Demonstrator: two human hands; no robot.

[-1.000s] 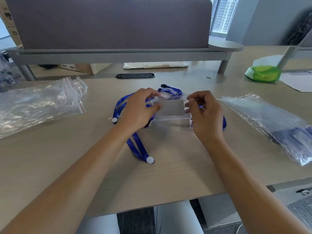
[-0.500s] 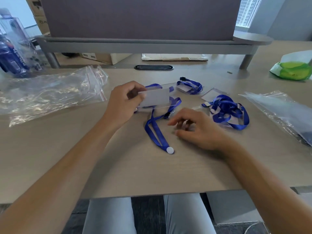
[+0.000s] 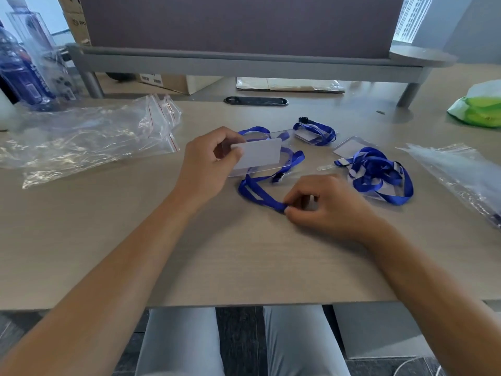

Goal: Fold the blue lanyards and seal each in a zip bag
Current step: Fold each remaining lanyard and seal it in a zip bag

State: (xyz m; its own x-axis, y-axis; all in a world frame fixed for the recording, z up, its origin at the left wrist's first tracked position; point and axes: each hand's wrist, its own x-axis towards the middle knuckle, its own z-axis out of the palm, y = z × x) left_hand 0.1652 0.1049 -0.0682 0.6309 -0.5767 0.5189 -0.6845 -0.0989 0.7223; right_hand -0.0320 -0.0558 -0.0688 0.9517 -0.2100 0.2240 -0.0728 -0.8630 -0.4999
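Note:
My left hand (image 3: 208, 164) pinches a clear badge holder with a white card (image 3: 260, 154) at desk centre. Its blue lanyard (image 3: 259, 195) loops down toward me, and my right hand (image 3: 322, 207) pinches the near end of that strap on the desk. A small folded blue lanyard (image 3: 315, 131) lies behind. A tangled pile of blue lanyards with clear holders (image 3: 376, 175) lies to the right. Empty zip bags (image 3: 89, 137) with red seal lines lie at the left.
More clear plastic bags (image 3: 455, 175) lie at the right edge. A green packet (image 3: 479, 109) sits at the far right. Blue bottles (image 3: 21, 71) stand at the far left. A grey shelf and dark partition (image 3: 244, 58) close off the back of the wooden desk (image 3: 217, 261).
My right hand left the badge holder, dropped to the desk and took hold of the strap's near end. My left hand keeps the holder. The view swung left, showing the lanyard pile.

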